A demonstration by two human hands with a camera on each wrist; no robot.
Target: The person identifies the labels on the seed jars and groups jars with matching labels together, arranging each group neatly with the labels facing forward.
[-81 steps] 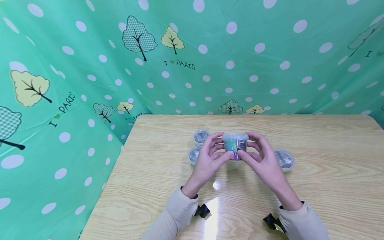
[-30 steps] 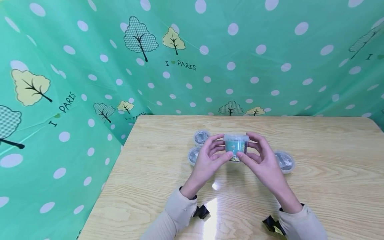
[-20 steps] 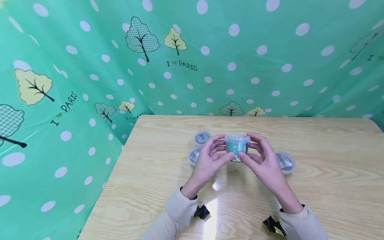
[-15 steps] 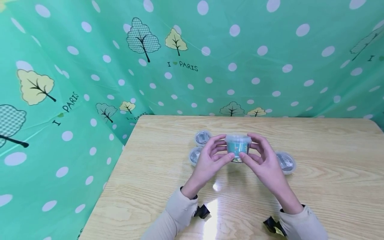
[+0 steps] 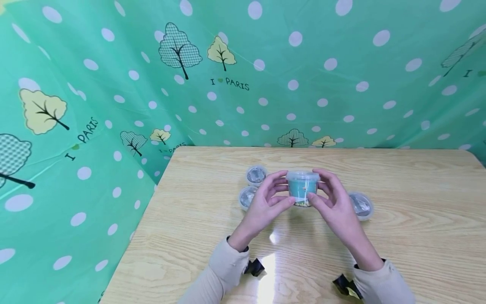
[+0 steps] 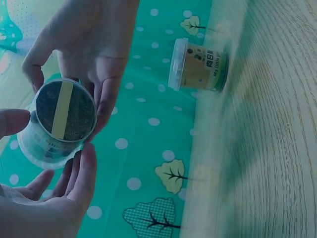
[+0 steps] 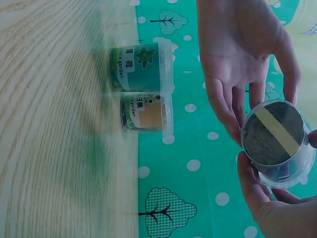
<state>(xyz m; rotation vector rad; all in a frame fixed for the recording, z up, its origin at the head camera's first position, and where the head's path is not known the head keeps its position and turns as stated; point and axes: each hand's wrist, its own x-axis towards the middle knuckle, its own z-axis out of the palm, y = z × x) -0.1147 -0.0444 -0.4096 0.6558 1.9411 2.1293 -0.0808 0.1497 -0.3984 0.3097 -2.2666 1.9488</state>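
Note:
A small clear plastic cup (image 5: 302, 188) with a lid and a teal label is held above the wooden table (image 5: 417, 190) between both hands. My left hand (image 5: 265, 202) pinches its left side with thumb and fingers, and my right hand (image 5: 333, 202) does the same on the right. In the left wrist view the cup's (image 6: 62, 119) underside shows dark filling and a pale strip. The right wrist view shows the same cup (image 7: 277, 141) underside, with the left hand (image 7: 242, 54) beyond it.
Two similar lidded cups (image 5: 255, 174) (image 5: 247, 196) stand on the table just left of my hands, and one more cup (image 5: 361, 204) stands to the right. A green dotted cloth (image 5: 265, 84) hangs behind and to the left of the table.
The cup has been turned between the fingers: a dark label panel faced me before, a teal panel with a white patch faces me now. The hands shifted slightly right.

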